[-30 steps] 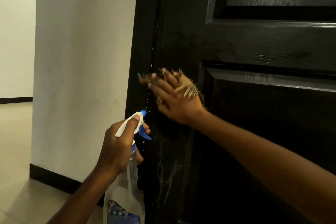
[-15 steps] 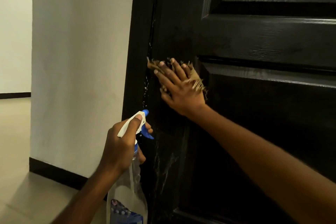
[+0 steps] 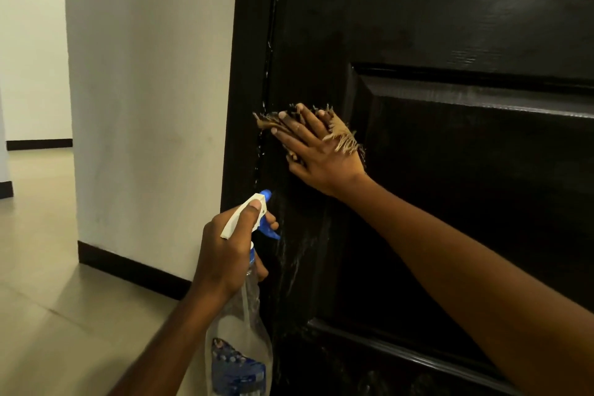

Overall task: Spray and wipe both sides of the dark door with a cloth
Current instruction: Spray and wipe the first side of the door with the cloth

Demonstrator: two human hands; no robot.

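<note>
Right hand (image 3: 316,151), fingers straight, presses cloth (image 3: 342,135) flat on door (image 3: 450,186); left hand (image 3: 228,254) grips spray bottle (image 3: 239,341)

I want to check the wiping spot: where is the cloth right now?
In the head view, the cloth lies pressed under the right hand against the dark door, near its left edge, above the spray bottle in the left hand.

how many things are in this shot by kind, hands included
hands: 2, left hand and right hand
spray bottle: 1
cloth: 1
door: 1
total: 5
</note>
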